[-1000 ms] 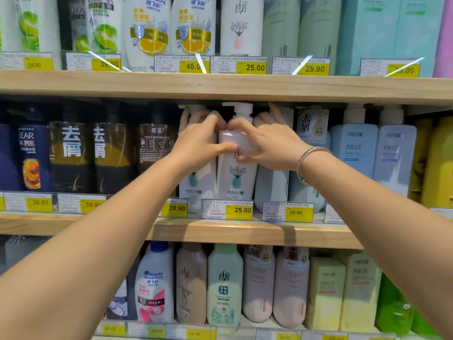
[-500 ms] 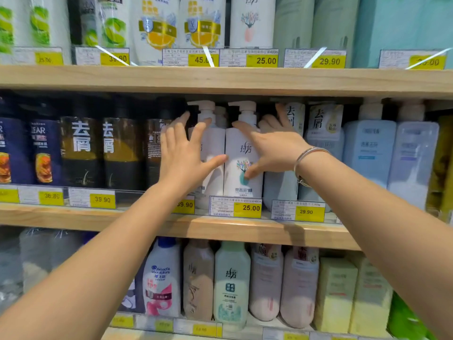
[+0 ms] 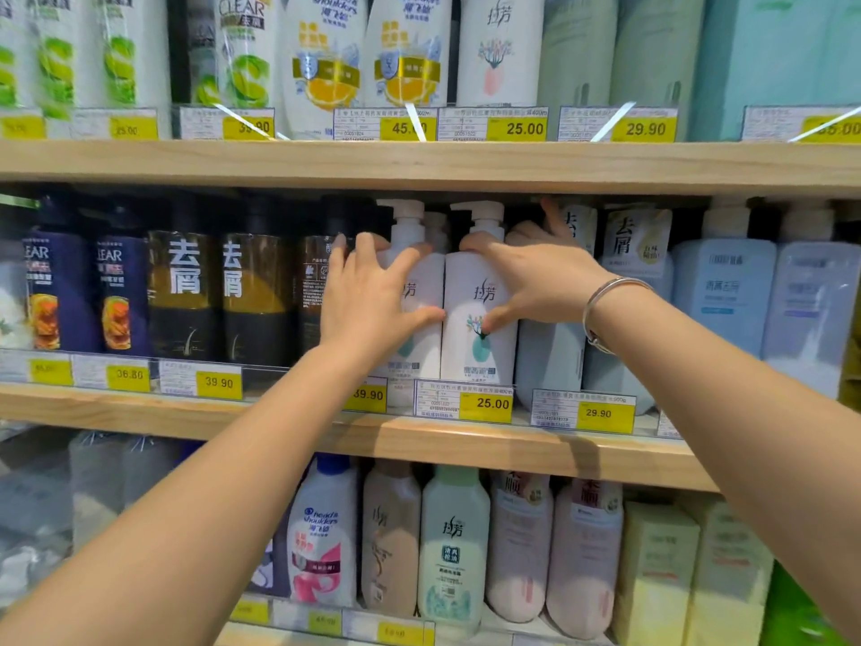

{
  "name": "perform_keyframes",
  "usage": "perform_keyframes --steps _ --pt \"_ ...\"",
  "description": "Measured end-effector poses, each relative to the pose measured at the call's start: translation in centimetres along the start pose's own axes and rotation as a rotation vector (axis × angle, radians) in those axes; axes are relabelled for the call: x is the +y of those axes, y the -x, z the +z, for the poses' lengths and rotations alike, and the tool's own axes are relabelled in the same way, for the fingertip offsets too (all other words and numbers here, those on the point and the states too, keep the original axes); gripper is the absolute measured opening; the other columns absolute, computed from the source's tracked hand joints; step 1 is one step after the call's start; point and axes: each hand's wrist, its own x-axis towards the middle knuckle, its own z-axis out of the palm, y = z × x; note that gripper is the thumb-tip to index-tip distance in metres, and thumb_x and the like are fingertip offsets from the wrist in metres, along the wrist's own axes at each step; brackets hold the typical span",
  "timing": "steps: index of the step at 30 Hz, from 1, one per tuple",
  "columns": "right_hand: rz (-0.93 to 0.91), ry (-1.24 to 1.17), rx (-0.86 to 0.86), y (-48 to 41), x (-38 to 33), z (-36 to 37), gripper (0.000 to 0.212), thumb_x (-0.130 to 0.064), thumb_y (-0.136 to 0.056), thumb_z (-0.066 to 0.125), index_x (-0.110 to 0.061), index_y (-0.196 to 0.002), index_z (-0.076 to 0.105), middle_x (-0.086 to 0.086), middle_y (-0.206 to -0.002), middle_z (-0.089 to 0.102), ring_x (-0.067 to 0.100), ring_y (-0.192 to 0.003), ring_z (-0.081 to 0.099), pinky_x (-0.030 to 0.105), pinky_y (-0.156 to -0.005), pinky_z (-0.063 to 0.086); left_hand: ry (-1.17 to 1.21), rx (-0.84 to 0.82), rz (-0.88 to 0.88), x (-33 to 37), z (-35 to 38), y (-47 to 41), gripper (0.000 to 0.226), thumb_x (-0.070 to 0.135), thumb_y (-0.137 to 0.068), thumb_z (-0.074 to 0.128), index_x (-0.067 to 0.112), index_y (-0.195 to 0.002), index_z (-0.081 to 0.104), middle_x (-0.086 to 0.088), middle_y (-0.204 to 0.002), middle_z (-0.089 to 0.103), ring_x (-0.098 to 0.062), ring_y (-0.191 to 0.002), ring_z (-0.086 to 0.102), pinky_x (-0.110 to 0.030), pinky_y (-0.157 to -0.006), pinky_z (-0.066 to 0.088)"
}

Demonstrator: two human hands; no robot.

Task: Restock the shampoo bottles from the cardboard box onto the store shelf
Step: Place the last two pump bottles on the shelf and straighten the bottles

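Two white pump bottles of shampoo stand side by side on the middle wooden shelf [image 3: 466, 447]. My left hand [image 3: 372, 296] lies with spread fingers on the left white bottle [image 3: 426, 282]. My right hand [image 3: 536, 282] has its fingers spread over the shoulder of the right white bottle [image 3: 470, 328], thumb on its label. A silver bangle circles my right wrist. Both bottles stand upright, touching each other. The cardboard box is out of view.
Dark bottles [image 3: 186, 291] fill the middle shelf to the left, pale blue bottles [image 3: 727, 291] to the right. The upper shelf [image 3: 419, 163] sits close above the pump heads. Yellow price tags line each shelf front. More bottles stand on the lower shelf.
One second ago both hands gripped the right white bottle near its neck. They have since spread flat, the left hand now lying on the left bottle. The view has moved closer.
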Motion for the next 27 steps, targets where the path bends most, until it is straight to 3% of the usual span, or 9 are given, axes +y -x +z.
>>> perform_keyframes --steps 2,7,11,14,16,18,21,23,27 --pt "0.009 -0.041 -0.008 0.0 0.0 0.0 0.089 -0.06 -0.068 0.066 -0.034 -0.14 0.021 0.012 -0.108 0.065 0.028 -0.122 0.044 0.049 -0.115 -0.003 0.011 -0.024 0.01 -0.3 -0.2 -0.1 0.074 0.064 -0.075 0.06 0.035 -0.139 0.036 -0.015 -0.129 0.038 -0.034 -0.125 0.034 -0.042 -0.117 0.008" --pt "0.007 0.031 0.03 -0.1 -0.1 0.2 0.088 -0.064 -0.067 0.064 -0.035 -0.139 0.024 0.013 -0.1 0.062 0.028 -0.121 0.042 0.046 -0.116 -0.005 0.072 -0.08 -0.037 -0.4 -0.2 0.1 0.071 0.061 -0.076 0.061 0.034 -0.137 0.036 -0.015 -0.131 0.036 -0.038 -0.121 0.038 -0.042 -0.1 0.037" --pt "0.03 -0.067 -0.009 -0.2 0.0 -0.1 0.084 -0.062 -0.07 0.063 -0.038 -0.14 0.024 0.011 -0.109 0.062 0.027 -0.124 0.04 0.046 -0.114 0.01 0.085 -0.102 -0.047 -0.3 0.1 0.2 0.07 0.06 -0.077 0.06 0.033 -0.136 0.034 -0.015 -0.137 0.03 -0.041 -0.13 0.031 -0.047 -0.108 0.032" --pt "0.041 -0.073 -0.029 0.3 0.1 0.2 0.083 -0.065 -0.074 0.057 -0.044 -0.143 0.015 0.009 -0.121 0.061 0.026 -0.129 0.041 0.049 -0.111 0.024 0.074 -0.052 -0.033 0.3 0.3 0.7 0.072 0.061 -0.079 0.058 0.032 -0.14 0.031 -0.013 -0.144 0.022 -0.036 -0.136 0.021 -0.049 -0.116 0.016" --pt "0.031 -0.014 0.075 1.1 0.3 0.7 0.078 -0.067 -0.076 0.051 -0.043 -0.143 0.019 0.011 -0.126 0.06 0.026 -0.134 0.038 0.05 -0.115 0.013 0.125 0.048 0.027 1.5 0.3 0.8 0.072 0.06 -0.08 0.055 0.027 -0.141 0.032 -0.014 -0.143 0.025 -0.033 -0.137 0.019 -0.051 -0.117 0.005" --pt "-0.01 0.057 0.333 2.5 1.0 1.5 0.061 -0.058 -0.082 0.049 -0.031 -0.136 0.043 0.012 -0.125 0.059 0.03 -0.13 0.043 0.049 -0.115 0.011 0.198 0.161 0.127 3.5 0.2 0.5 0.065 0.053 -0.082 0.051 0.019 -0.137 0.04 -0.015 -0.137 0.036 -0.03 -0.133 0.025 -0.05 -0.116 0.003" --pt "0.077 0.011 0.613 5.1 3.0 2.8 0.042 -0.04 -0.084 0.046 -0.013 -0.113 0.061 0.013 -0.108 0.064 0.036 -0.104 0.057 0.047 -0.097 0.038 0.232 0.185 0.22 7.3 -0.3 -0.6 0.057 0.041 -0.084 0.053 0.013 -0.133 0.046 -0.014 -0.132 0.046 -0.033 -0.13 0.034 -0.05 -0.114 0.009" --pt "0.306 -0.085 0.593 6.5 4.6 3.1 0.047 -0.04 -0.081 0.04 -0.009 -0.11 0.062 0.016 -0.104 0.064 0.039 -0.098 0.055 0.044 -0.082 0.043 0.159 0.042 0.207 9.6 -0.4 -1.4 0.059 0.043 -0.088 0.052 0.014 -0.137 0.039 -0.011 -0.135 0.047 -0.033 -0.132 0.031 -0.048 -0.113 0.013" --pt "0.487 -0.289 0.307 7.6 5.8 2.2 0.047 -0.033 -0.09 0.046 -0.015 -0.133 0.046 0.014 -0.129 0.055 0.033 -0.12 0.047 0.039 -0.093 0.04 0.031 -0.18 0.166 12.1 0.3 -3.0 0.061 0.053 -0.089 0.048 0.012 -0.133 0.038 -0.016 -0.126 0.058 -0.033 -0.124 0.044 -0.043 -0.099 0.033"
